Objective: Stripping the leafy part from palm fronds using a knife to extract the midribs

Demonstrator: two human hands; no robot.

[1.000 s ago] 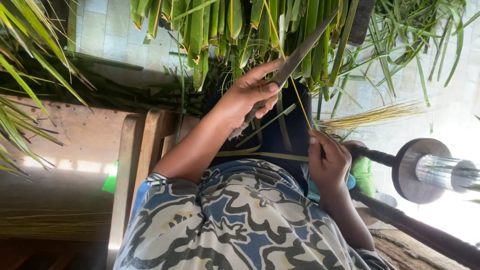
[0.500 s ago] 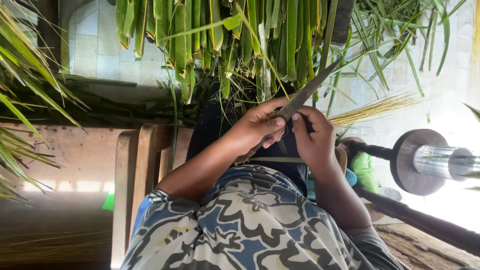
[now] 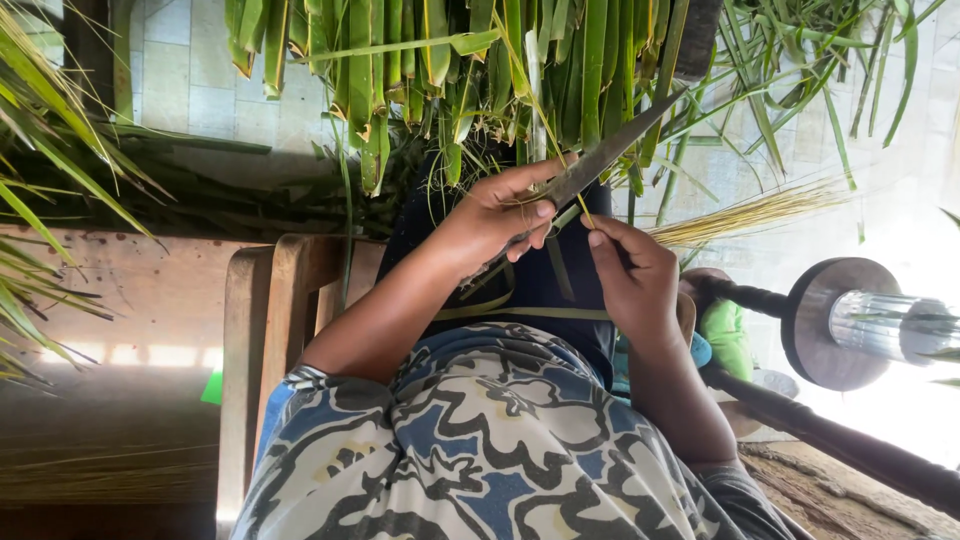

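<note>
Left hand [image 3: 495, 222]: closed around the handle of a knife [image 3: 600, 158], thumb laid along the top; the hand sits over the lap, just beside the other hand.
Knife: long dark blade, pointing up and to the right into the hanging leaves; its lower edge lies against the leaf rib.
Right hand [image 3: 635, 278]: fingers pinched shut on a thin yellow leaf rib [image 3: 583, 207], gripping it just under the blade.
Leaf rib: a fine pale strand, running up from the right fingertips past the blade toward the leaves above.
Strips: narrow green leaf strips [image 3: 520, 312] lie across the dark cloth on the lap, below both hands.
Leaves: a thick bunch of green palm leaves [image 3: 450, 70] hangs across the top of the view, just beyond the hands.
Ribs: a bundle of pale stripped ribs [image 3: 745, 215] lies on the floor to the right of the knife.
Chair: a wooden chair frame [image 3: 270, 320] stands beside the left forearm.
Far right: a dark round wheel on a shaft [image 3: 830, 322], well apart from the hands.
</note>
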